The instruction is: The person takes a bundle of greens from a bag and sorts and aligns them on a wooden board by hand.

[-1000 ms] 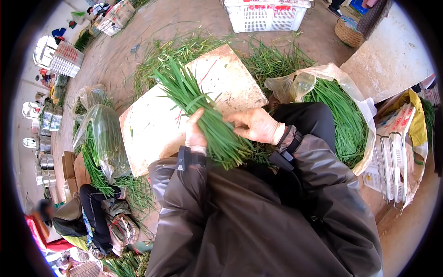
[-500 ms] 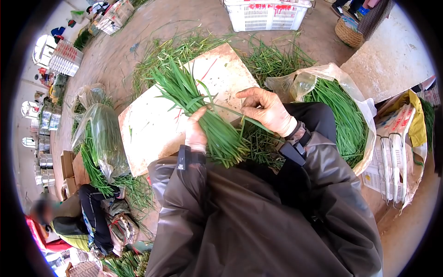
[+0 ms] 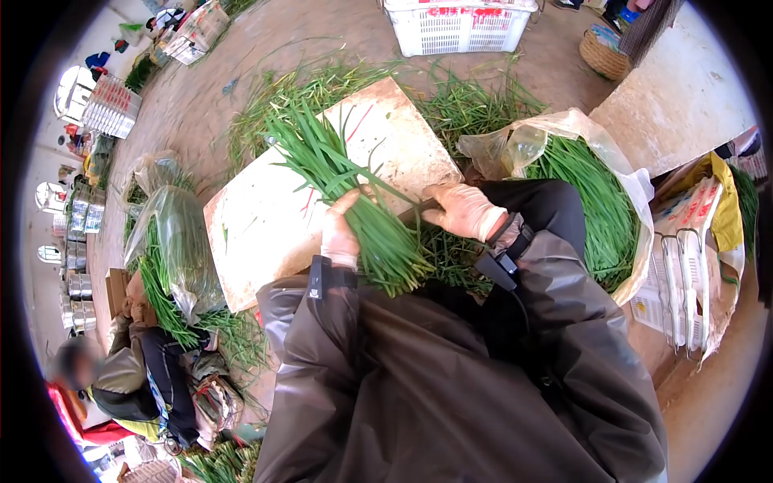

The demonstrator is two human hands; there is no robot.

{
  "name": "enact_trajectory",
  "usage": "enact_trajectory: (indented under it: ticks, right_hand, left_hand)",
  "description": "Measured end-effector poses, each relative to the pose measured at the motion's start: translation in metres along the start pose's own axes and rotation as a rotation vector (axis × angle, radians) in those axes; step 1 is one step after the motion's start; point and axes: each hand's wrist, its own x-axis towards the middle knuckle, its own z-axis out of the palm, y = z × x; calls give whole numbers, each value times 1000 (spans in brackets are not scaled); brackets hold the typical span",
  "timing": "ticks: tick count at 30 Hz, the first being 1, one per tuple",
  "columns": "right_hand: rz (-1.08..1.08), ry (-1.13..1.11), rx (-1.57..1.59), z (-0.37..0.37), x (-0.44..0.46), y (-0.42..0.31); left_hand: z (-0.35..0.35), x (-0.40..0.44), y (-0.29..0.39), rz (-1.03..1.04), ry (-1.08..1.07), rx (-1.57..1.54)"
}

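Observation:
A thick bunch of long green stalks (image 3: 374, 229) lies slantwise in my gloved left hand (image 3: 342, 231), its leafy tips toward the upper left. The fingers of that hand are wrapped round its middle. To the right, my gloved right hand (image 3: 465, 211) pinches a thin green blade that runs across to the bunch. Under the bunch's upper part is a pale, stained board (image 3: 266, 221) with thin red strips on it.
Loose greens (image 3: 475, 109) lie behind the board. An open plastic bag of green stalks (image 3: 584, 213) stands at my right, near white baskets (image 3: 672, 282). Another bag (image 3: 189, 241) and a seated person (image 3: 165, 370) are at the left. A white crate (image 3: 459, 28) stands at the top.
My right hand moved away from the bunch with a blade, then came slightly down and left. My left hand keeps its hold. The seated person at the left has brought their hands forward.

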Motion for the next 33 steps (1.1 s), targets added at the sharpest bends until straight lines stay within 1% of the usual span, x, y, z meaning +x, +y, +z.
enact_trajectory:
  ticks: [1, 3, 6, 8, 10, 13, 15, 17, 20, 21, 23, 24, 27, 28, 31, 32, 33]
  right_hand:
    - [21, -10, 133, 2, 2, -5]
    - [6, -8, 273, 3, 5, -15]
    - [56, -135, 176, 10, 12, -17]
    - [51, -141, 138, 19, 14, -14]
    - [36, -133, 63, 10, 13, -25]
    - [36, 11, -73, 13, 23, -15]
    - [-3, 178, 8, 7, 25, -8]
    - [129, 205, 18, 1, 23, -10]
    - [98, 84, 14, 4, 23, -9]
    - [97, -54, 75, 6, 22, -10]
    - [-58, -133, 169, 16, 22, -5]
    - [-81, -195, 246, 18, 23, -7]
    - [-76, -272, 442, 21, 22, -10]
    - [-80, -243, 446, 21, 21, -10]
    - [-93, 72, 302, 20, 22, -12]
    - [-1, 99, 208, 15, 20, -10]
    - [9, 241, 102, 8, 17, -12]
  left_hand:
    - [1, 1, 0, -18, -29, -20]
    - [3, -1, -1, -55, -83, -53]
    - [10, -7, -4, -87, -122, -86]
    - [5, -3, -8, -116, -176, -118]
    - [5, -3, -10, -102, -200, -133]
    - [5, -4, -6, -110, -210, -124]
    - [5, -6, -4, -118, -242, -145]
    - [2, -7, 0, -132, -257, -145]
    - [2, -9, 1, -145, -281, -164]
    - [3, -9, 1, -147, -289, -173]
    - [5, -9, 2, -141, -270, -170]
    - [5, -10, 3, -137, -260, -170]
    - [6, -9, 7, -116, -221, -130]
    - [4, -9, 8, -116, -191, -87]
    - [3, -9, 9, -116, -184, -87]
    - [3, -9, 9, -106, -166, -79]
    - [2, -8, 9, -96, -147, -72]
